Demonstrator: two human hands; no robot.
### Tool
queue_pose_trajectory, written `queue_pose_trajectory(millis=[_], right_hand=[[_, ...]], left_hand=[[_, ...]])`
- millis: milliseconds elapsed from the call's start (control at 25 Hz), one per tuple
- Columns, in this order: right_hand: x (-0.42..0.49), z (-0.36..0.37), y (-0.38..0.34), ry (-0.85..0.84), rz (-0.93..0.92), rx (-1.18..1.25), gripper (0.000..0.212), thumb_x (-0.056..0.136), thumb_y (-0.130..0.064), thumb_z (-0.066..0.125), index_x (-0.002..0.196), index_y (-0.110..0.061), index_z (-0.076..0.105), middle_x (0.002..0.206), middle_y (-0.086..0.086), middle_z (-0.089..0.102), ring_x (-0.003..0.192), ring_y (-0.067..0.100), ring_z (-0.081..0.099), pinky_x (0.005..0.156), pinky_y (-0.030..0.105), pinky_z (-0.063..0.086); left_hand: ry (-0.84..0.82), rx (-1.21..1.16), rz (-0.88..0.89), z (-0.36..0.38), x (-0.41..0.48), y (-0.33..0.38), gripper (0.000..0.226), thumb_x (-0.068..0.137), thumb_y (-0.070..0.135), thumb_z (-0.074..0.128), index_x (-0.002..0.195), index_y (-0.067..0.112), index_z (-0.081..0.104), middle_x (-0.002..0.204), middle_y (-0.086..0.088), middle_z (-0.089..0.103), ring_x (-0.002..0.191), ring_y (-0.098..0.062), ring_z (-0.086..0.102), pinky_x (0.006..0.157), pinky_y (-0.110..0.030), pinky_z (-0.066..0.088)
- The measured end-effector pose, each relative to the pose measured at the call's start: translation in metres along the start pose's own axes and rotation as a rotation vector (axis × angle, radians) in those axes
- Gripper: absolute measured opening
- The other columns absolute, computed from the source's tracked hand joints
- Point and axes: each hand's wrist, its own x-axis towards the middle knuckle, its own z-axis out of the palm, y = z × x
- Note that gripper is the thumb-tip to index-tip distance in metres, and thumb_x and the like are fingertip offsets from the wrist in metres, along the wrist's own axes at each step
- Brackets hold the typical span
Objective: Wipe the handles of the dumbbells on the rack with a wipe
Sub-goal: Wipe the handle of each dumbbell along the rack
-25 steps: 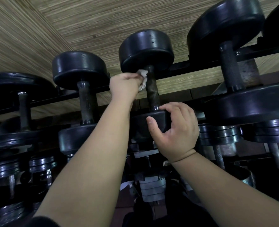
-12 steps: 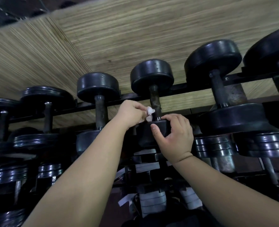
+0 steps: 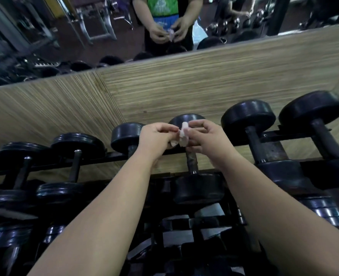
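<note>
On my feed the back wall is a wood-grain panel [image 3: 184, 86], pale with fine stripes; above it runs a mirror [image 3: 45, 36] full of dim gym floor and machine frames, plus the reflection of a person in a green top with both hands together at the waist. Below the panel sits the black rack [image 3: 113, 156], its top row lined with round-headed black dumbbells lying front to back; the bigger dumbbells [image 3: 248, 118] are off to the right. A lower tier [image 3: 323, 212] shows shiny stacked plates, mostly in shadow.

The wipe [image 3: 182, 136] is a small white crumpled wad, held up between both hands right in front of the far head of the middle dumbbell [image 3: 198, 188]. The bare, scuffed handle [image 3: 191, 162] shows just below the hands. I can't tell if the wipe touches the head behind it. My left hand [image 3: 156, 136] has fingers curled in, pinching the wad's left side; my right hand [image 3: 206, 138] pinches the other side with thumb and bent fingers.
</note>
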Motion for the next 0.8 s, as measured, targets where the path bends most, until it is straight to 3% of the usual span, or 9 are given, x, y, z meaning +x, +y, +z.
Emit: queue_pose_trajectory(millis=[120,200,320,400,520,640,720,800], right_hand=[[0.007,0.0,-0.001,0.002,-0.022,-0.055,0.014,0.09,-0.009,0.077,0.103,-0.01,0.071,0.09,0.01,0.078,0.088,0.027,0.077,0.08,0.04,0.064],[0.013,-0.006,0.003,0.046,-0.015,-0.088,0.016,0.087,0.0,0.078,0.102,-0.005,0.072,0.091,0.016,0.077,0.089,0.033,0.077,0.082,0.044,0.065],[0.025,-0.024,0.014,0.133,0.021,-0.18,0.033,0.08,0.003,0.082,0.109,-0.002,0.066,0.096,0.017,0.075,0.081,0.03,0.075,0.065,0.033,0.064],[0.034,-0.041,0.027,0.174,0.051,-0.348,0.034,0.078,0.0,0.085,0.104,-0.005,0.064,0.091,0.011,0.072,0.072,0.023,0.07,0.054,0.025,0.056],[0.053,-0.059,0.05,0.17,0.096,-0.631,0.019,0.077,-0.004,0.085,0.087,-0.012,0.071,0.08,0.005,0.073,0.066,0.02,0.068,0.058,0.031,0.054],[0.064,-0.055,0.069,0.128,0.125,-0.693,0.018,0.081,-0.005,0.08,0.094,-0.017,0.077,0.085,0.001,0.075,0.078,0.017,0.072,0.075,0.033,0.061],[0.069,-0.05,0.082,0.094,0.106,-0.655,0.016,0.086,-0.014,0.08,0.102,-0.015,0.079,0.085,-0.001,0.075,0.081,0.014,0.072,0.08,0.03,0.06],[0.07,-0.046,0.093,0.124,0.055,-0.59,0.017,0.091,-0.024,0.078,0.104,-0.014,0.079,0.083,-0.001,0.075,0.075,0.009,0.069,0.073,0.022,0.056]], left_hand=[[-0.043,-0.065,-0.001,0.003,-0.003,0.013,0.014,0.09,-0.001,0.076,0.094,0.012,0.076,0.085,-0.004,0.081,0.088,-0.021,0.079,0.082,-0.038,0.066],[-0.083,-0.133,-0.032,0.006,-0.003,0.017,0.014,0.098,-0.001,0.067,0.102,0.01,0.075,0.093,-0.007,0.08,0.089,-0.02,0.078,0.082,-0.038,0.066],[-0.116,-0.034,-0.048,0.007,-0.003,-0.003,0.017,0.102,0.009,0.063,0.104,0.022,0.074,0.107,-0.006,0.078,0.096,-0.021,0.077,0.086,-0.039,0.064],[-0.124,0.166,0.009,0.008,-0.008,-0.036,0.016,0.099,0.016,0.069,0.097,0.03,0.074,0.102,0.002,0.078,0.096,-0.015,0.074,0.091,-0.035,0.061],[-0.203,0.369,0.05,0.011,-0.024,-0.081,0.015,0.095,0.023,0.075,0.09,0.037,0.073,0.093,0.013,0.076,0.091,-0.005,0.071,0.089,-0.022,0.054],[-0.239,0.417,0.072,0.016,-0.038,-0.102,0.008,0.097,0.029,0.072,0.096,0.035,0.076,0.093,0.017,0.075,0.093,0.003,0.068,0.083,-0.008,0.049],[-0.211,0.381,0.122,0.019,-0.043,-0.111,0.008,0.099,0.029,0.07,0.097,0.03,0.077,0.093,0.017,0.074,0.094,0.002,0.068,0.082,-0.008,0.049],[-0.177,0.334,0.204,0.022,-0.046,-0.12,0.01,0.1,0.026,0.069,0.096,0.023,0.078,0.093,0.014,0.073,0.094,-0.002,0.068,0.084,-0.014,0.051]])
